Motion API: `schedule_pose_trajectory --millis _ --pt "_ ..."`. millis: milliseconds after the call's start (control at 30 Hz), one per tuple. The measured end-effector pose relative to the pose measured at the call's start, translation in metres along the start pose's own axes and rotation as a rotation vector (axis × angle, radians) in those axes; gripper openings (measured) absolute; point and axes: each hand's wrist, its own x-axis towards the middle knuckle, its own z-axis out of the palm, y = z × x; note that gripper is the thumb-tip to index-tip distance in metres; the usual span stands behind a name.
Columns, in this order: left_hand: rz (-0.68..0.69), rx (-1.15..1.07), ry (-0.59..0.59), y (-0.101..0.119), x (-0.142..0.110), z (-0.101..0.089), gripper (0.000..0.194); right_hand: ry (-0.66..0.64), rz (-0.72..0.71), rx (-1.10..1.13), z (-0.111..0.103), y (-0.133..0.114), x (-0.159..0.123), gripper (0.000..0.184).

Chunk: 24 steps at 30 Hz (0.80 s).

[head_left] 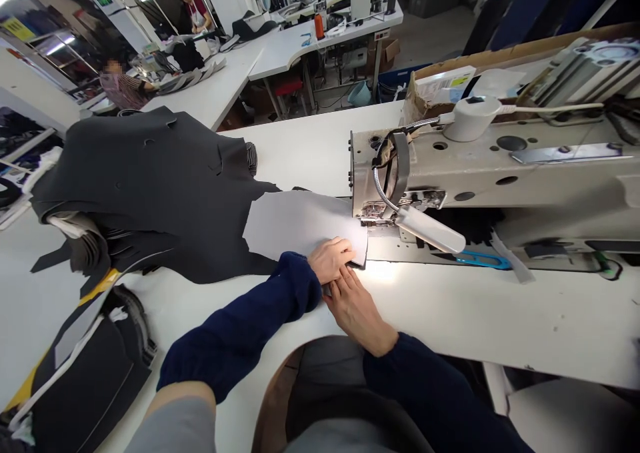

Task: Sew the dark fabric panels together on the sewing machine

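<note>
A light grey fabric piece lies on the white table, its right edge close to the needle area of an industrial sewing machine. My left hand rests on the near right corner of that piece, fingers curled and pressed onto it. My right hand lies flat beside it with fingers stretched toward the same corner, fingertips partly hidden under the left hand. Both arms wear dark blue sleeves. The grey piece overlaps a large dark garment spread to the left.
A machine lamp on a flexible neck lights the spot by the hands. Blue scissors lie under the machine arm. Stacked dark pieces lie near left. A cardboard box stands behind the machine. Other people work at far tables.
</note>
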Motion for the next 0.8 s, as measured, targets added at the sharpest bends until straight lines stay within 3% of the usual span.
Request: schedule_pose_trajectory --millis 300,800 --pt "0.001 0.045 0.016 -0.007 0.011 0.003 0.023 0.017 0.018 -0.022 0.0 0.014 0.016 0.036" --pt "-0.075 0.113 -0.01 -0.022 0.051 -0.004 0.026 -0.055 0.02 -0.14 0.006 0.043 0.044 0.037"
